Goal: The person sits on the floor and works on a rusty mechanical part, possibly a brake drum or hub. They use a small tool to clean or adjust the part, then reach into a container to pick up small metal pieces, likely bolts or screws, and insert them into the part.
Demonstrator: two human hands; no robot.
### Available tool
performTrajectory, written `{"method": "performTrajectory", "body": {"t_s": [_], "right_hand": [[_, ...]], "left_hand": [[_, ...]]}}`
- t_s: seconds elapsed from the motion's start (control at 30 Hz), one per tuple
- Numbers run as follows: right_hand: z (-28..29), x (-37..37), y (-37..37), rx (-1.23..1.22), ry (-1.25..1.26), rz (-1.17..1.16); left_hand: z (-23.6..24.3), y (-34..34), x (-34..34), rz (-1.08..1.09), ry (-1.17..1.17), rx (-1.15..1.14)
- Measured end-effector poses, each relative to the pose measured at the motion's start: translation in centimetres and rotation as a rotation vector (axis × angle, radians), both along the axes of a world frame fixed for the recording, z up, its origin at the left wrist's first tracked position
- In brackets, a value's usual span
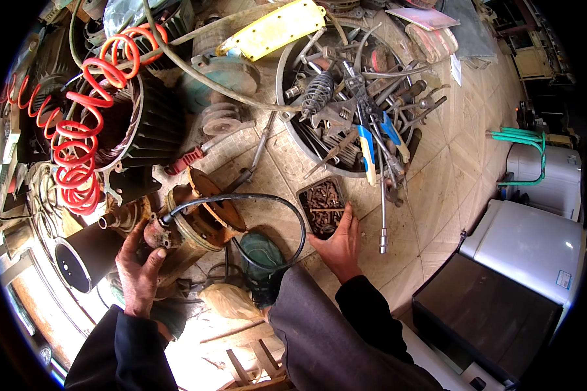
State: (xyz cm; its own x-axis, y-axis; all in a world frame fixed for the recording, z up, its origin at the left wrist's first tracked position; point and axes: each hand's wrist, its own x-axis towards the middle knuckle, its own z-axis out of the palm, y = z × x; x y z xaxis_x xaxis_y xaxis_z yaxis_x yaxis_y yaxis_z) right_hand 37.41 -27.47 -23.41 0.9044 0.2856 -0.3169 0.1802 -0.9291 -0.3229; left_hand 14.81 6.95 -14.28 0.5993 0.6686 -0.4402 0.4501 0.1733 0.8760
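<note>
My left hand has its thumb and fingers closed around the small rusty cable box on the side of a rusty round machine housing. A black cable runs out of that box and loops to the right. Inside the housing's open end the surface is orange with rust. My right hand grips the near right corner of a small dark tray, thumb on the near edge and fingers along the right side. Several brown, rusty screws and bolts fill the tray, on both sides of a divider.
Beyond the tray stands a round metal basin heaped with pliers, wrenches and other tools. A red coiled hose hangs over a finned motor casing. A red-handled screwdriver lies behind the housing. White appliances stand at right.
</note>
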Motion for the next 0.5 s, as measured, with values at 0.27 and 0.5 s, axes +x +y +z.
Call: {"method": "performTrajectory", "body": {"t_s": [0.27, 0.5], "right_hand": [[1.6, 4.2, 1.9, 0.242, -0.2, 0.226], [-0.3, 6.0, 2.4, 0.048, -0.198, 0.322]], "left_hand": [[0.5, -0.2, 0.2, 0.008, -0.003, -0.007], [0.4, 0.1, 0.0, -0.024, 0.032, -0.003]]}}
